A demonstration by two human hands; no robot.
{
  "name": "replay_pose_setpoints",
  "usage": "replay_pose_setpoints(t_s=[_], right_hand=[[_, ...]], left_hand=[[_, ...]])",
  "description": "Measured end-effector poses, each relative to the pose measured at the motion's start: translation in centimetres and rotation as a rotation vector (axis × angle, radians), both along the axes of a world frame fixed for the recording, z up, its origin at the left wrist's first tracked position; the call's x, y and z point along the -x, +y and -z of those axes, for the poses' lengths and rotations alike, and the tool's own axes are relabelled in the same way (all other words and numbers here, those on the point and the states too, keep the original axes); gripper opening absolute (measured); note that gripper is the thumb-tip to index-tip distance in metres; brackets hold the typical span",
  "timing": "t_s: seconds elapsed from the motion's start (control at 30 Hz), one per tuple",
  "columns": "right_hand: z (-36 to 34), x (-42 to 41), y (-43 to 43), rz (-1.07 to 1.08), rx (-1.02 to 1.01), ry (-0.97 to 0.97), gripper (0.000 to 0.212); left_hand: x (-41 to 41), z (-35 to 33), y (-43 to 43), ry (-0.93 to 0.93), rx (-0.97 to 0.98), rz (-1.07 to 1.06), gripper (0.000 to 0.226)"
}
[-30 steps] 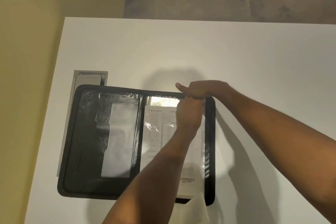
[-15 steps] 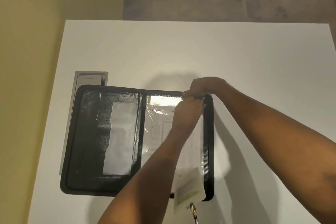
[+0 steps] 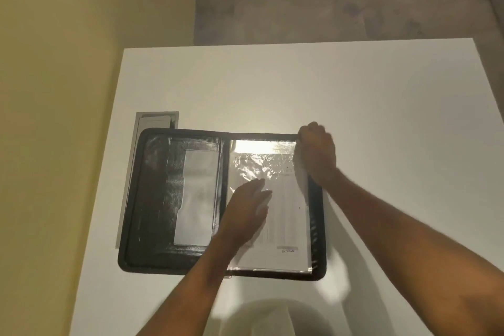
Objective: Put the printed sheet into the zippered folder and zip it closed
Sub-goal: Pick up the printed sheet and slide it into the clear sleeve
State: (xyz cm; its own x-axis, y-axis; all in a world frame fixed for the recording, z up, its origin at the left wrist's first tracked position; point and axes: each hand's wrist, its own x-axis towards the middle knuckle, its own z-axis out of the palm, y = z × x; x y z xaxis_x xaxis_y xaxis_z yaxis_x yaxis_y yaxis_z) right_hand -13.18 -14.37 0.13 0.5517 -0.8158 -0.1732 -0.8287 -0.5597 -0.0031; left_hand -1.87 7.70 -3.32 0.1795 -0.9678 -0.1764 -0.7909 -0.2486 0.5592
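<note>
A black zippered folder (image 3: 152,199) lies open flat on the white table (image 3: 381,117). Its right half holds the printed sheet (image 3: 283,215) under a shiny clear plastic sleeve. My left hand (image 3: 246,210) rests flat on the sleeve and sheet, fingers spread. My right hand (image 3: 317,154) is closed at the folder's top right corner, pinching the sleeve's edge there. The left half of the folder shows dark pockets with a pale card (image 3: 196,196) tucked in.
A grey flat sheet or pad (image 3: 141,123) sticks out from under the folder's upper left corner. A yellow wall (image 3: 54,90) runs along the table's left side. Grey floor (image 3: 327,8) lies beyond the far edge. Something pale shows at the bottom edge, below my arms.
My left hand left the top edge and came down flat onto the sheet. My right hand slid right to the folder's corner. The sheet sits deeper in the sleeve.
</note>
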Motion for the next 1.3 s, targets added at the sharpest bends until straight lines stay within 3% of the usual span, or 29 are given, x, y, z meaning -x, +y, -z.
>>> replay_pose_setpoints(t_s=[0.03,0.1,0.23,0.37,0.47,0.6,0.73,0.87,1.0,1.3], right_hand=[[0.1,0.4,2.2,-0.011,0.025,-0.05,0.012],[0.8,0.9,7.1,0.019,-0.127,-0.148,0.033],[1.7,2.2,15.5,0.175,-0.334,-0.271,0.049],[2.9,5.5,19.7,0.253,-0.316,-0.149,0.061],[4.0,8.0,21.1,0.201,-0.291,-0.078,0.066],[4.7,9.9,21.5,0.129,-0.307,-0.062,0.068],[5.0,10.5,21.5,0.111,-0.279,-0.076,0.068],[5.5,10.5,21.5,0.124,-0.292,-0.043,0.068],[5.4,10.2,21.5,0.133,-0.3,-0.003,0.067],[4.8,11.9,21.1,0.126,-0.297,0.032,0.068]], left_hand=[[0.2,0.2,0.4,-0.038,-0.02,0.011,0.045],[0.7,0.8,0.8,-0.108,-0.081,0.023,0.056],[3.0,1.8,0.9,-0.128,-0.155,0.065,0.056],[5.1,2.5,0.8,-0.211,-0.206,0.052,0.066],[4.1,1.7,0.7,-0.223,-0.134,-0.025,0.082],[-3.2,-1.1,0.8,-0.29,-0.075,-0.37,0.062],[-12.9,-2.6,4.1,-0.349,-0.201,-0.726,0.068],[-18.6,-2.6,7.3,-0.223,-0.374,-0.971,0.068],[-20.0,-2.4,8.3,-0.136,-0.411,-1.028,0.057],[-18.8,-5.9,8.5,-0.16,-0.24,-1.051,0.04]])
